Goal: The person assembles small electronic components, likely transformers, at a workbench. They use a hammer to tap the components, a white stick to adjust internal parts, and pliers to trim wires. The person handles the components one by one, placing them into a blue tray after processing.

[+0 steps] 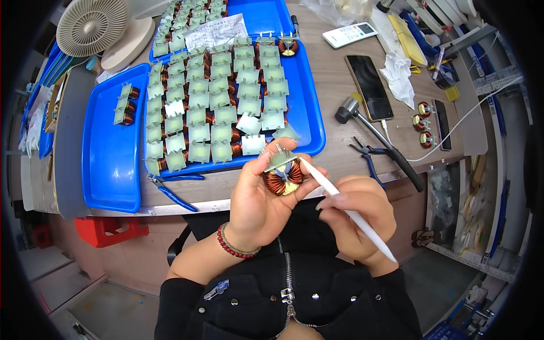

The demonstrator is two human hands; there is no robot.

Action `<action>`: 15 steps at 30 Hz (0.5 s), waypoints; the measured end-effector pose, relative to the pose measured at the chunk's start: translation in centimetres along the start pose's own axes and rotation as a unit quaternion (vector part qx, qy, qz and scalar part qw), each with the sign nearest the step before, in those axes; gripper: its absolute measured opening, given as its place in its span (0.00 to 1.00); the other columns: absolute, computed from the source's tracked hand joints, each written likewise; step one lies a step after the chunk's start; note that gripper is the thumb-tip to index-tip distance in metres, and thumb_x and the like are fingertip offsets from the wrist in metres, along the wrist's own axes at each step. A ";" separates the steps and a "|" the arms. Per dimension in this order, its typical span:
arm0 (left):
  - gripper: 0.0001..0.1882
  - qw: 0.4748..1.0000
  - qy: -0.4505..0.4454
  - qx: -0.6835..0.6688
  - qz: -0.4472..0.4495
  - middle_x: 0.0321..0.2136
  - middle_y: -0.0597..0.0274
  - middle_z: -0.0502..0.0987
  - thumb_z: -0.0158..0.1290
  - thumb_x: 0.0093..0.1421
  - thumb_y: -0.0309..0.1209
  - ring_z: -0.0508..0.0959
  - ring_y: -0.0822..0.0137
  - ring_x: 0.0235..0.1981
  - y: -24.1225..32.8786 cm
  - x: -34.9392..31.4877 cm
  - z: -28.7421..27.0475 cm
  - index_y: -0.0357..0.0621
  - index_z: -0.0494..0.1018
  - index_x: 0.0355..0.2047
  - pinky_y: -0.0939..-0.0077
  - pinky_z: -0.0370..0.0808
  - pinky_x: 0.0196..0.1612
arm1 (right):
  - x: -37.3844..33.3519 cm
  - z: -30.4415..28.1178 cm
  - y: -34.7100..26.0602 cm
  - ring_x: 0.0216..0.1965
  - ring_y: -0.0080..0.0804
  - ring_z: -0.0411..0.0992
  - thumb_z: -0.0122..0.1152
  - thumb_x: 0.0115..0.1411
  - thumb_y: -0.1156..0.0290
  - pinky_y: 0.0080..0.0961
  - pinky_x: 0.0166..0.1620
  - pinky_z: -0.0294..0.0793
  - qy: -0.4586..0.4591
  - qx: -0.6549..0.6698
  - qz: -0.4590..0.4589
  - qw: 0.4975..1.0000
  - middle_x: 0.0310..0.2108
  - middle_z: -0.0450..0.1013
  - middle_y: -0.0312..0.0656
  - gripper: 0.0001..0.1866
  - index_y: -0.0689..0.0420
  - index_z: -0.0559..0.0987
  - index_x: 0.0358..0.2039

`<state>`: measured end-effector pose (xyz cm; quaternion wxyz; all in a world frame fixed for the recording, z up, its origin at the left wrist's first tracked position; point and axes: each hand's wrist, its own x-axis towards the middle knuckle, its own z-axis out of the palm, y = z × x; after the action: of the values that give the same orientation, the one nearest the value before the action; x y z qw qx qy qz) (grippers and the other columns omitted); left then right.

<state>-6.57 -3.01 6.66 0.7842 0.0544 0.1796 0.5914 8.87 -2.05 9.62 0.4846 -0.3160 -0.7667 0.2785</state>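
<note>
In front of my chest, my left hand [252,198] is closed around a copper-wound toroidal coil [283,180] with its pale green base plate [280,161] uppermost and metal pins sticking up. Fingers hold it from behind and the side. My right hand [365,212] grips a slim white pen-shaped stick [374,236], slanting up and left. Its tapered tip meets or nearly meets the right edge of the base plate; I cannot tell whether they touch. Beyond my hands, a blue tray [310,122] bears rows of similar coils [199,103], mostly plate side up.
At left, a smaller blue tray [110,164] carries three coils, near a fan [93,25]. Blue-handled cutters [173,192] lie at the table edge. To the right are a hammer [391,150], pliers [368,153], a phone [369,88], a remote control [349,35] and three loose coils [420,123].
</note>
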 end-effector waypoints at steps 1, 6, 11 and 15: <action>0.18 1.000 -0.011 -0.004 0.004 0.34 0.53 0.69 0.34 0.62 0.41 0.71 0.54 0.45 -0.1 0.0 -0.2 0.42 0.60 0.45 0.61 0.67 0.52 | -0.2 0.1 0.1 0.27 0.41 0.73 0.65 0.48 0.67 0.28 0.33 0.72 0.009 0.020 -0.007 1.000 0.26 0.73 0.44 0.14 0.61 0.74 0.32; 0.17 1.000 -0.025 -0.001 0.013 0.33 0.54 0.69 0.33 0.62 0.41 0.70 0.54 0.46 -0.1 0.0 0.1 0.42 0.60 0.45 0.61 0.66 0.53 | -0.9 1.2 0.8 0.29 0.44 0.74 0.63 0.49 0.74 0.29 0.31 0.74 0.019 0.110 -0.041 0.993 0.26 0.73 0.48 0.11 0.61 0.70 0.30; 0.17 0.999 -0.040 0.010 0.017 0.33 0.54 0.69 0.34 0.62 0.40 0.69 0.54 0.46 -0.3 0.0 0.2 0.43 0.59 0.45 0.61 0.64 0.54 | -1.2 2.2 2.1 0.29 0.46 0.74 0.62 0.49 0.76 0.31 0.31 0.76 0.008 0.039 -0.115 0.993 0.29 0.72 0.52 0.15 0.62 0.65 0.34; 0.17 0.999 -0.023 0.027 0.023 0.33 0.54 0.69 0.35 0.62 0.41 0.69 0.54 0.47 -0.2 -0.1 0.5 0.43 0.58 0.45 0.61 0.64 0.54 | -1.0 2.3 1.9 0.28 0.46 0.74 0.64 0.47 0.77 0.31 0.30 0.76 0.006 0.001 -0.131 0.991 0.29 0.72 0.51 0.17 0.61 0.66 0.35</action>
<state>-6.23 -3.12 7.08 0.7727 0.0936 0.1758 0.6027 7.51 -1.88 6.79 0.5221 -0.2141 -0.7980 0.2114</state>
